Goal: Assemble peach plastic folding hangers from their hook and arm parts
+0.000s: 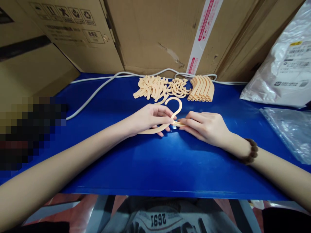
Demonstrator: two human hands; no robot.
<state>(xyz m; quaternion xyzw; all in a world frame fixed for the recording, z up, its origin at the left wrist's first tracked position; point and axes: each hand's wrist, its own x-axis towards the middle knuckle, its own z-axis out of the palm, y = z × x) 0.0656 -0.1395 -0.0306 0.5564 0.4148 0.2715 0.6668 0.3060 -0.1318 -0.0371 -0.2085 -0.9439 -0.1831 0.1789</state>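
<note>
Over the middle of the blue table, my left hand (155, 118) is closed on a peach-coloured plastic clothes hanger (178, 105), gripping it where the hook meets the arms. The hook curves up above my fingers, and one arm of the hanger reaches left beneath my palm. On the other side my right hand (206, 126) pinches a short peach hanger arm (179, 124) that meets the hanger at my left fingertips. My right fingers cover most of that arm, so I cannot tell how firmly it is joined.
Behind my hands lie piles of peach parts: wavy arms (152, 87), small hooks (179, 87) and stacked curved arms (201, 88). A white cable (97, 90) runs along cardboard boxes (150, 35). At the right are a white plastic package (279, 71) and a clear bag (289, 132).
</note>
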